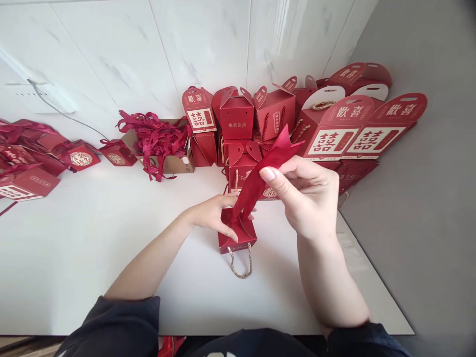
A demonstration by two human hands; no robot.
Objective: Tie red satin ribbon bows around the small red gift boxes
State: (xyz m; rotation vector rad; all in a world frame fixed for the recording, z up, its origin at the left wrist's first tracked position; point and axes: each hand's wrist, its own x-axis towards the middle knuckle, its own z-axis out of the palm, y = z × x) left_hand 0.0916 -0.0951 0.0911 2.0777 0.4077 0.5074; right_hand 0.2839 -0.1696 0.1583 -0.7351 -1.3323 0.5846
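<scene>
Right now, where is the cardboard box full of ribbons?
In the head view, the cardboard box of ribbons sits at the back of the white table, against the wall, left of the stacked red gift boxes.
</scene>
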